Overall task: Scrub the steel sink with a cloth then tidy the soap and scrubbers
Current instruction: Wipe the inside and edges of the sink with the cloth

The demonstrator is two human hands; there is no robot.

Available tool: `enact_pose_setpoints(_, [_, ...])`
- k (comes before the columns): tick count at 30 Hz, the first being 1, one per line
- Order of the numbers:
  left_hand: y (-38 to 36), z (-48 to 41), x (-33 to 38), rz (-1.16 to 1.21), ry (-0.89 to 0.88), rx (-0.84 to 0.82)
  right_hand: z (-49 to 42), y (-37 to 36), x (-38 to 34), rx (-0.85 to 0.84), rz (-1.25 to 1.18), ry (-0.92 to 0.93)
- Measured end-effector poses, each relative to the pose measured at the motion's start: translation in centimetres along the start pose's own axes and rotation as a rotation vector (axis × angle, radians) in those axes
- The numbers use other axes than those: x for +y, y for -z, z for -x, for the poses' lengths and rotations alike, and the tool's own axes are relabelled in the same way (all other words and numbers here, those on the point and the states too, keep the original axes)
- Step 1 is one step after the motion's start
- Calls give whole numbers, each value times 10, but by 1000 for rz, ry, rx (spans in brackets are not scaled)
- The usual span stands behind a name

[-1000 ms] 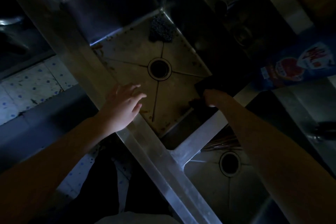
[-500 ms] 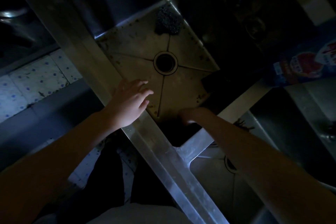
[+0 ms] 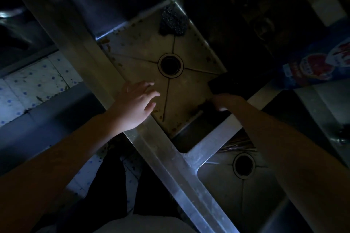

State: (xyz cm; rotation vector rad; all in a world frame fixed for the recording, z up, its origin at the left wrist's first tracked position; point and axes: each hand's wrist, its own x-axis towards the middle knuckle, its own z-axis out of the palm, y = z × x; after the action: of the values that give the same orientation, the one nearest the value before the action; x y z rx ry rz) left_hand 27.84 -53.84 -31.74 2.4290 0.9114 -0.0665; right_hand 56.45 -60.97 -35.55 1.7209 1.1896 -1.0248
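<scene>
my left hand [image 3: 135, 106], fingers released, at the sink [image 3: 161, 149] rim, my right hand [image 3: 226, 101] in the dark corner, grip i cannot tell

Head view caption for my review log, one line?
Dim, stained steel sink: left hand open over it, right hand low beside a dark pad, scrubber in the far corner.

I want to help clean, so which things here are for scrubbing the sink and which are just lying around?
For the job: stained sink; wire scrubber in its far corner; dark pad beside the right hand; blue packet, perhaps soap.
Just lying about: thin sticks in the other sink; spotted floor tiles.
</scene>
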Motion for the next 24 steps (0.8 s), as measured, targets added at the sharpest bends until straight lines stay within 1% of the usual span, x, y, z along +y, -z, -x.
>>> enact_pose_setpoints(3, [0,-1,1,-11,-9,9,7,-19,-34,-19,-10,125])
enact_pose_setpoints(5, [0,-1,2,-14,-9,9,7,-38,-64,-81,4,214])
enact_pose_setpoints(7, [-1,-2,3,-40,-18,2,7,-52,-88,-153,-6,258])
enact_pose_setpoints(9, [0,-4,3,-52,-23,-2,8,-56,-98,-175,-19,291])
enact_pose_setpoints(12, [2,-6,3,-29,-15,-7,10,-48,-84,-141,-24,317])
enact_pose_setpoints(17, [4,-9,4,4,4,-29,4,-16,-23,-73,21,174])
enact_pose_setpoints(21, [4,-13,4,-6,5,-16,4,24,38,37,10,-12])
enact_pose_setpoints(24, [3,-15,5,2,16,-25,8,46,73,69,-10,-158])
